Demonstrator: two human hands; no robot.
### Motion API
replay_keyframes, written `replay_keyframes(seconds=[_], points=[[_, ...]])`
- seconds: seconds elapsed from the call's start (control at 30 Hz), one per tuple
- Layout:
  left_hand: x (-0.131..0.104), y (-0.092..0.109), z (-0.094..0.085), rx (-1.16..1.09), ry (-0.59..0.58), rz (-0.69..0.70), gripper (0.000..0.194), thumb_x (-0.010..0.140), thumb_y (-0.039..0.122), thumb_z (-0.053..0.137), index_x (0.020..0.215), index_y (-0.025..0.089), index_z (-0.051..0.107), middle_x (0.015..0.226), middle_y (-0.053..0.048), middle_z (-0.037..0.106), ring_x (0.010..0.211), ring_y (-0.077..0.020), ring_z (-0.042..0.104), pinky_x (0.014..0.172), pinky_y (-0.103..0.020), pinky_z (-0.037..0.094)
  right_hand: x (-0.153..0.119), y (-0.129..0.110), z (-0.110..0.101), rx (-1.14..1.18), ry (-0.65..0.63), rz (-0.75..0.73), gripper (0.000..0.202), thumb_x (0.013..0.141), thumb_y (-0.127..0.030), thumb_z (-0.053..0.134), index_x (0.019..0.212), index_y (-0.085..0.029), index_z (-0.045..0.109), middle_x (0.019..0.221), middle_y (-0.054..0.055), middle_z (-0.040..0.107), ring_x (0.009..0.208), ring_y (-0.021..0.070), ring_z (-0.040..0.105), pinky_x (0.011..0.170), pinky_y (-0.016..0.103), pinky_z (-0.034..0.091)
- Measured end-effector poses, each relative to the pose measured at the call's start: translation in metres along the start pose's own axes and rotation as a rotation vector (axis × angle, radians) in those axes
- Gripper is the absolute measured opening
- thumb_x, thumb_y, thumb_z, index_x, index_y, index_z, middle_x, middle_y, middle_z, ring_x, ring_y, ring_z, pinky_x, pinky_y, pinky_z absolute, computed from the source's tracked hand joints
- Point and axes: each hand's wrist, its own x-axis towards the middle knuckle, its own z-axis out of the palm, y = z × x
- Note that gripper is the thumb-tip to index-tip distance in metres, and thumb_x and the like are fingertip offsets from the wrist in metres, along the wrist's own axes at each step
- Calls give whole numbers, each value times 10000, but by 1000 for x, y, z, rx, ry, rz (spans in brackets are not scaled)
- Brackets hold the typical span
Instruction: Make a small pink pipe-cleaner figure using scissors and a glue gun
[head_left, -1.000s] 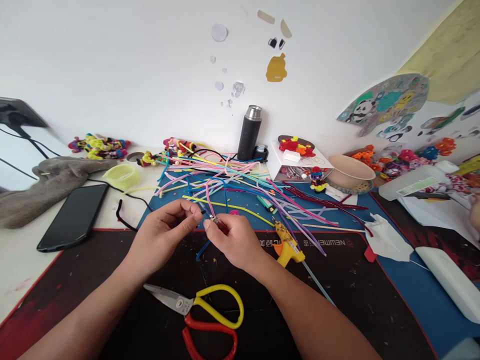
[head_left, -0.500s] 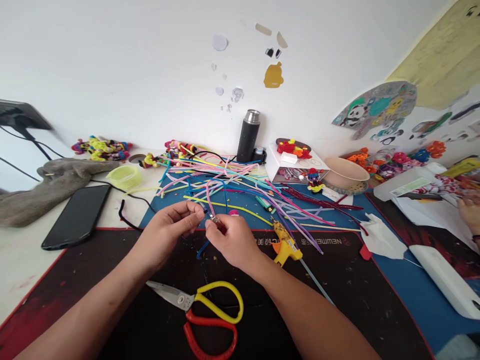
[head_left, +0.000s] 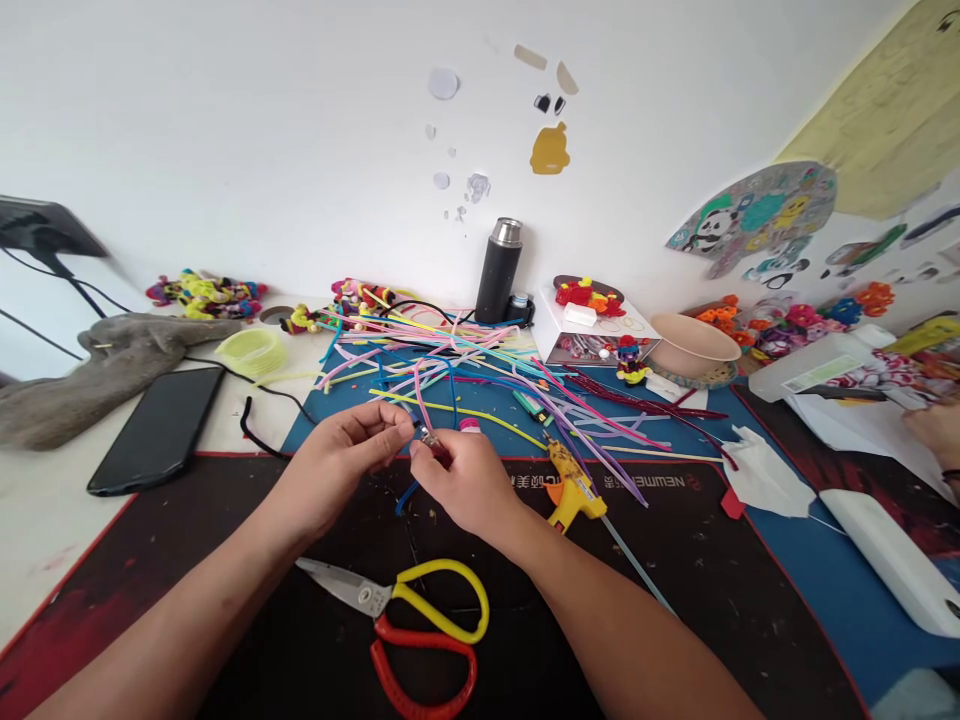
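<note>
My left hand (head_left: 358, 447) pinches a short dark piece (head_left: 417, 424) between thumb and forefinger. Close beside it, my right hand (head_left: 469, 480) is closed around a small shiny metal object (head_left: 430, 438); its kind is mostly hidden by the fingers. The two hands nearly meet over the edge of the black desk mat (head_left: 360, 530). Behind them spreads a loose pile of coloured pipe cleaners (head_left: 450, 345). Nearer my body lie scissors (head_left: 364, 597) with one yellow and one red handle, blades apart. A yellow glue gun (head_left: 576, 500) rests right of my right hand.
A phone (head_left: 157, 430) and a grey driftwood-like piece (head_left: 97, 365) lie at left. A black flask (head_left: 498, 272), a white box (head_left: 585, 330) and a beige bowl (head_left: 694, 340) stand along the wall. Another person's hand (head_left: 937, 430) shows at the right edge.
Both hands keep nearly the same pose, the left fingers slightly closer to the metal object. The whole view has shifted very slightly.
</note>
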Motion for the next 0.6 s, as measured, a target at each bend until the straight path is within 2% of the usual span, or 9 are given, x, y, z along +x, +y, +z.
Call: replay_keyframes(seconds=[0.6], points=[[0,-5,-3,47,-31,17,490,743,614,983,875,187,781,799,-13,684,698,-141,536,642,-241,435,2,3,-2,-16,11,-6,441,985,-466,619,658,-236,434,591,-54,438,600,127,360,593,322,223]])
